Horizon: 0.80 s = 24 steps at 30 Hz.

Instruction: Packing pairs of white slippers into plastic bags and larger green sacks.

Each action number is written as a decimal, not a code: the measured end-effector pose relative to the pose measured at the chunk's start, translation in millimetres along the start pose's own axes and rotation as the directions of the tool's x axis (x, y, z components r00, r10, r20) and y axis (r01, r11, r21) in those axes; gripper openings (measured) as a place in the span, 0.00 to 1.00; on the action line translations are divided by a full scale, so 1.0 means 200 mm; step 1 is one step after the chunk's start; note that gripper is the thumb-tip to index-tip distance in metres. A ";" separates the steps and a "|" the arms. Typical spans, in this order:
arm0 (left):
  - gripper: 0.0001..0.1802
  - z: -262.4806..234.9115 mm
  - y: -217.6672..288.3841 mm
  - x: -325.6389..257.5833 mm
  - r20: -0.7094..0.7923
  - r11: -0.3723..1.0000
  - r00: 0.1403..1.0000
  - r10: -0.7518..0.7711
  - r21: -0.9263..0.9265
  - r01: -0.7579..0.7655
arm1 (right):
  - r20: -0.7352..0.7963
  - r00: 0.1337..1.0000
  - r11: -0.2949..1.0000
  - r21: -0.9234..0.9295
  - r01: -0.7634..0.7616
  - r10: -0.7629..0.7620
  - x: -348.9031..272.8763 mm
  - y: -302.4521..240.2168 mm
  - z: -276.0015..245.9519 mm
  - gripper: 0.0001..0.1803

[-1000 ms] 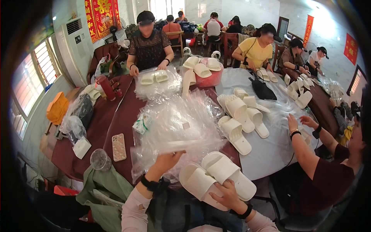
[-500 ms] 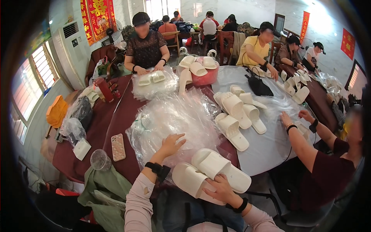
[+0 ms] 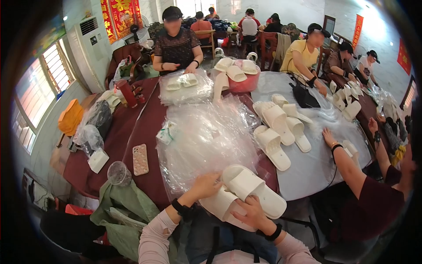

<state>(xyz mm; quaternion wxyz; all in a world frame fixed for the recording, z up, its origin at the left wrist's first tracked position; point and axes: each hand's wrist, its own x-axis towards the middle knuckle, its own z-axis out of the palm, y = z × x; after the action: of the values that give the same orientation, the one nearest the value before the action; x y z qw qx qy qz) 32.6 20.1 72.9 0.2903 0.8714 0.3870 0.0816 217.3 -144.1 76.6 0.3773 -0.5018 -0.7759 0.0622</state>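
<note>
A pair of white slippers (image 3: pixel 271 201) is held low in front of me, side by side and tilted, above my lap at the table's near edge. My right hand (image 3: pixel 254 214) grips the pair near the foot openings, with the thumb and fingers over the insoles. At the other end my left hand (image 3: pixel 205 185) is closed against the left slipper's edge; its fingertips are partly hidden. Just beyond both hands lies a wide pile of clear plastic bags (image 3: pixel 204 145).
More white slippers (image 3: pixel 277 119) lie on a grey sheet (image 3: pixel 290 180) at right, beside a co-worker's arm (image 3: pixel 349 165). At left are a phone (image 3: pixel 140 159), a clear plastic cup (image 3: pixel 119 174) and a green sack (image 3: pixel 125 207). Across the table, a person (image 3: pixel 178 48) stands behind bagged slippers (image 3: pixel 182 81).
My left hand has come down from above the plastic bags to the slippers and closed there. My right hand keeps its hold. The whole view has swung slightly left.
</note>
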 end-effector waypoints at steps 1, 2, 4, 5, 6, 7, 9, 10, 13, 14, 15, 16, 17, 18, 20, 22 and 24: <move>0.23 -0.01 -0.02 -0.01 0.014 0.990 0.999 -0.033 -0.138 0.034 | 0.006 1.000 1.000 -0.020 -0.020 0.020 0.00 -0.02 0.00 0.24; 0.23 -0.03 -0.02 -0.02 -0.017 0.990 0.998 -0.060 -0.132 0.058 | 0.015 1.000 0.999 -0.030 -0.025 0.025 0.00 -0.03 0.01 0.25; 0.19 -0.05 0.06 -0.01 0.026 0.997 0.998 -0.056 0.045 0.055 | -0.015 1.000 1.000 -0.016 0.006 -0.006 -0.04 0.00 0.02 0.25; 0.18 -0.04 0.10 0.00 -0.021 0.996 1.000 -0.016 0.085 0.018 | -0.055 0.998 1.000 -0.019 -0.004 0.003 -0.06 0.03 0.02 0.25; 0.18 -0.03 0.13 0.01 -0.064 0.992 0.998 0.026 0.128 -0.018 | -0.040 0.999 0.999 -0.007 0.036 -0.036 -0.08 0.04 0.01 0.25; 0.18 -0.02 0.13 0.01 -0.101 0.991 0.995 -0.008 0.131 0.021 | -0.042 0.999 0.999 -0.036 -0.011 0.009 -0.08 0.04 0.01 0.25; 0.18 0.05 0.15 0.00 -0.297 0.943 0.936 0.189 0.321 -0.088 | -0.027 0.998 0.995 -0.073 -0.061 0.059 -0.07 0.04 0.01 0.25; 0.19 0.04 0.15 -0.01 -0.278 0.961 0.946 0.166 0.261 -0.092 | -0.031 0.997 0.995 -0.069 -0.075 0.073 -0.05 0.02 0.01 0.25; 0.19 0.01 0.13 -0.04 -0.269 0.982 0.958 0.097 0.182 -0.048 | -0.029 0.996 0.993 -0.083 -0.083 0.081 -0.03 0.00 0.01 0.25; 0.19 0.01 0.13 -0.03 -0.266 0.983 0.958 0.109 0.173 -0.064 | -0.028 0.997 0.994 -0.090 -0.069 0.066 -0.02 0.01 0.01 0.25; 0.19 0.02 0.12 -0.02 -0.271 0.993 0.960 0.075 0.103 -0.049 | -0.028 0.997 0.991 -0.106 -0.079 0.076 -0.03 0.01 0.01 0.25; 0.19 0.01 0.12 -0.02 -0.272 0.999 0.962 0.038 0.037 -0.029 | -0.028 0.998 0.993 -0.098 -0.067 0.065 -0.03 0.00 0.01 0.25; 0.19 0.00 0.12 -0.02 -0.268 0.999 0.962 0.047 0.031 -0.040 | -0.027 0.998 0.995 -0.088 -0.055 0.053 -0.03 0.00 0.01 0.26; 0.19 -0.01 0.12 -0.01 -0.261 0.998 0.964 0.047 -0.027 -0.056 | -0.029 0.998 0.995 -0.089 -0.053 0.051 -0.03 0.01 0.01 0.26; 0.19 -0.02 0.14 -0.01 -0.248 0.993 0.967 0.054 -0.090 -0.078 | -0.037 0.997 0.992 -0.099 -0.077 0.073 -0.05 0.01 0.01 0.27; 0.19 -0.03 0.15 -0.01 -0.265 0.980 0.962 0.072 -0.159 -0.117 | -0.044 0.995 0.990 -0.105 -0.098 0.094 -0.06 0.02 0.02 0.27; 0.18 -0.03 0.19 -0.01 -0.231 0.981 0.967 0.105 -0.138 -0.139 | -0.074 0.980 0.980 -0.065 -0.189 0.184 -0.08 0.03 0.05 0.27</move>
<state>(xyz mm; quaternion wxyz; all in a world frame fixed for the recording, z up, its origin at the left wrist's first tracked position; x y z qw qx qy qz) 52.0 0.8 98.8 0.3055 0.8541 0.3551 0.2259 218.2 -151.8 59.5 0.3775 -0.5875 -0.7138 0.0526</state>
